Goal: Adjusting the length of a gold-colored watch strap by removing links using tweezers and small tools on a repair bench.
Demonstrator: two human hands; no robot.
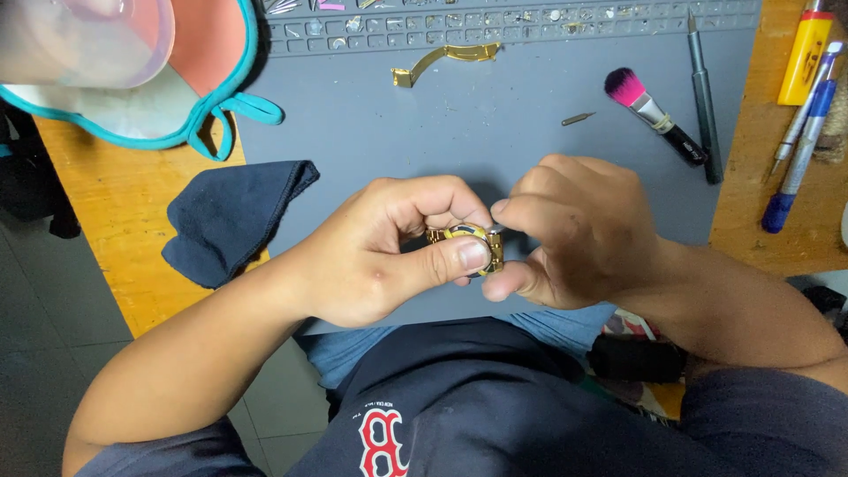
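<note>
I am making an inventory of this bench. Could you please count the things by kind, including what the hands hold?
Watch case, gold, held by left hand and right hand: 1
Gold bracelet piece: 1
Brush, pink tip: 1
Dark screwdriver: 1
Pens: 2
Yellow marker: 1
Dark cloth: 1
Small loose bit: 1
Total: 9

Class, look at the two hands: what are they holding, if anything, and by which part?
Both hold a small gold watch case. The left hand pinches its rim, thumb across the front; the right hand grips its right edge with the fingertips.
</note>
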